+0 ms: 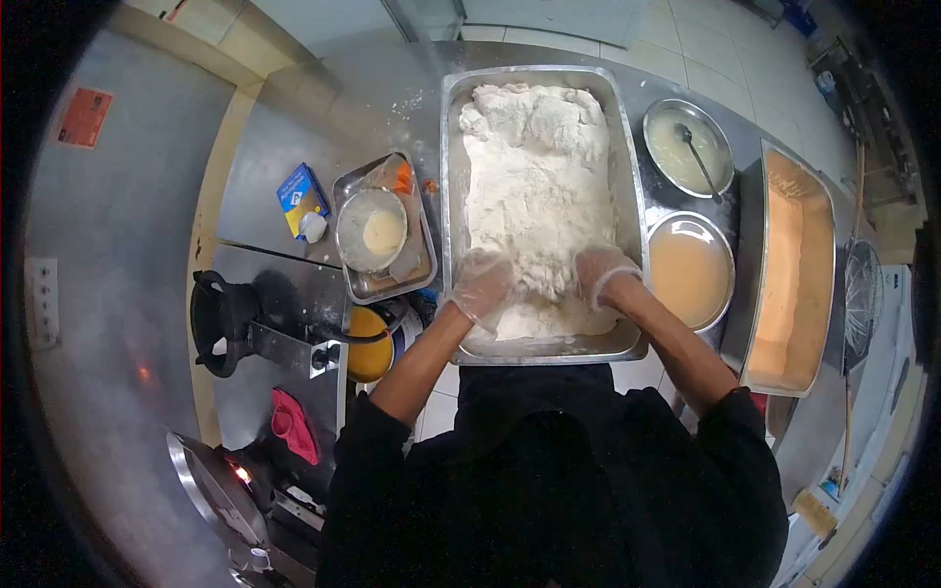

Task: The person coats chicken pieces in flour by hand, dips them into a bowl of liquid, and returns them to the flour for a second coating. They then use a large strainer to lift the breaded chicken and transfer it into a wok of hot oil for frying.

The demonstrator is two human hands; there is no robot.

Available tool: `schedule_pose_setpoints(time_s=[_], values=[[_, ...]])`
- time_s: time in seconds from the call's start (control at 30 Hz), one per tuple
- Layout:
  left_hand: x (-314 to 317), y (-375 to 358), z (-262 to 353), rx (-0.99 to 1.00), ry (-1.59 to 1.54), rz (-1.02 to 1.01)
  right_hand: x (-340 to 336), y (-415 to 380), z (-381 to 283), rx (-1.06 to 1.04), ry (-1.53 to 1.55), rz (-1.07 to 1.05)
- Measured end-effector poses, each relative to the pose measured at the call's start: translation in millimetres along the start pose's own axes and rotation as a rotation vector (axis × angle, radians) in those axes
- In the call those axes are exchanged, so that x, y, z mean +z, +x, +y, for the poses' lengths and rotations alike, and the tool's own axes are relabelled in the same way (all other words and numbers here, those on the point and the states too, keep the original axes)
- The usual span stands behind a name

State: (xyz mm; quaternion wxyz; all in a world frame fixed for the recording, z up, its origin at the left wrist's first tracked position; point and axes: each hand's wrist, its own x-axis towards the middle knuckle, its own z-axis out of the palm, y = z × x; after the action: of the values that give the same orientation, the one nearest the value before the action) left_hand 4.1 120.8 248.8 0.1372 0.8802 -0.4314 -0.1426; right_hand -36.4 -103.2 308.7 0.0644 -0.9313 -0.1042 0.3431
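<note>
A large, deep steel tray [454, 157] holds a thick bed of white flour [534, 196], with lumpy flour-coated pieces [539, 116] heaped at its far end. Both my hands wear clear plastic gloves and reach into the near half of the tray. My left hand [485, 282] presses into the flour by the left wall, its fingertips buried. Near the right wall, my right hand [602, 272] dips its fingers into the flour too. Between them lies a rough, broken-up mound. Whether either hand grips a piece under the flour is hidden.
Right of the tray are a bowl with a ladle [698, 157], a bowl of beige liquid [689, 269] and a long deep pan [796, 265]. At left stand a small tray with a bowl [371, 229], a yellow box [302, 196], a burner [223, 323] and a wok [211, 490].
</note>
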Motion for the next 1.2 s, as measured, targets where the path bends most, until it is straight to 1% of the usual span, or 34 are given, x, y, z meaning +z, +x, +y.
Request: schedule_pose_setpoints(time_s=[0.03,0.07,0.1,0.13,0.17,0.2,0.23,0.3,0.33,0.4,0.43,0.5,0.53,0.57,0.6,0.63,0.67,0.7,0.73,0.77,0.8,0.9,0.93,0.97,1.0,1.03,1.07,1.13,1.2], values=[[13.0,-4.6,0.8,0.009,0.173,-0.013,6.9,-5.8,-0.8,-0.032,-0.056,-0.019],[38.6,-6.6,-2.7,0.017,0.347,-0.025,26.7,-0.5,-1.9,-0.085,-0.102,0.022],[59.2,-2.8,-5.9,0.031,0.409,0.009,60.4,16.7,-0.7,-0.161,-0.148,0.152],[80.1,1.1,-9.3,0.044,0.472,0.044,89.2,36.4,0.9,-0.169,-0.158,0.268],[95.7,12.0,-13.9,0.066,0.426,0.128,102.6,50.6,-0.7,-0.151,-0.125,0.343],[94.3,16.7,-11.2,0.087,0.376,0.206,74.1,37.3,-21.3,0.029,-0.066,0.213],[92.1,15.8,-11.0,0.050,0.245,0.148,73.6,40.2,-12.4,-0.086,0.213,0.396],[41.5,18.3,0.0,-0.010,-0.010,0.040,62.0,42.2,-0.6,-0.034,0.205,0.217],[29.0,9.9,2.8,0.042,-0.030,0.060,57.7,37.2,2.6,-0.013,0.199,0.116],[14.7,-14.2,6.0,0.134,-0.067,0.099,34.8,9.8,0.8,-0.061,0.056,-0.030],[13.6,-17.2,8.1,0.042,-0.045,-0.025,27.4,1.6,0.5,-0.084,-0.017,-0.095],[14.1,-21.8,12.5,-0.135,-0.002,-0.275,62.6,-8.6,-2.3,-0.154,-0.188,0.235],[38.8,-22.1,5.4,-0.065,0.120,-0.082,79.4,-0.1,-1.7,-0.155,-0.147,0.306],[84.0,-21.9,-8.6,0.005,0.242,0.109,95.6,8.3,-1.4,-0.158,-0.104,0.377],[92.4,-19.3,-9.9,0.039,0.227,0.153,111.9,16.7,-1.0,-0.164,-0.061,0.448],[99.9,-16.6,-10.8,0.073,0.213,0.196,119.7,37.4,6.9,-0.120,0.032,0.229],[79.4,-11.6,-2.2,0.072,0.061,0.087,124.1,46.7,11.1,-0.072,0.128,0.009],[57.8,-7.1,6.2,0.073,-0.089,-0.023,106.5,34.3,5.7,-0.009,0.117,0.084],[35.2,-2.7,14.4,0.035,-0.111,-0.068,87.2,21.1,-0.5,0.054,0.110,0.158],[13.3,0.3,23.5,-0.007,-0.137,-0.114,62.0,7.0,-2.2,0.100,0.178,0.163],[4.6,-1.0,28.7,-0.054,-0.167,-0.163,50.8,-1.1,-4.1,0.143,0.245,0.162],[7.6,-6.3,28.8,0.068,-0.151,-0.084,50.9,-7.4,-8.0,-0.027,0.129,0.012],[30.5,-4.3,25.4,0.055,-0.175,-0.018,66.7,1.5,-8.6,-0.025,0.138,0.066],[72.0,3.0,19.2,0.044,-0.196,0.049,93.1,20.7,-8.7,-0.021,0.145,0.122],[95.9,11.1,20.2,0.037,-0.218,0.112,107.5,31.6,-9.9,-0.014,0.157,0.179],[85.9,24.6,22.6,0.056,0.046,0.146,95.3,37.2,-9.4,-0.167,0.051,0.225],[74.7,37.9,25.6,0.067,0.310,0.187,72.0,29.1,-12.5,-0.083,0.088,0.231],[60.8,48.1,18.7,-0.025,0.453,0.195,30.3,3.8,-21.8,0.078,0.167,0.226],[47.9,62.7,6.1,-0.131,0.602,0.222,27.4,8.0,-9.6,-0.049,0.134,0.207]])
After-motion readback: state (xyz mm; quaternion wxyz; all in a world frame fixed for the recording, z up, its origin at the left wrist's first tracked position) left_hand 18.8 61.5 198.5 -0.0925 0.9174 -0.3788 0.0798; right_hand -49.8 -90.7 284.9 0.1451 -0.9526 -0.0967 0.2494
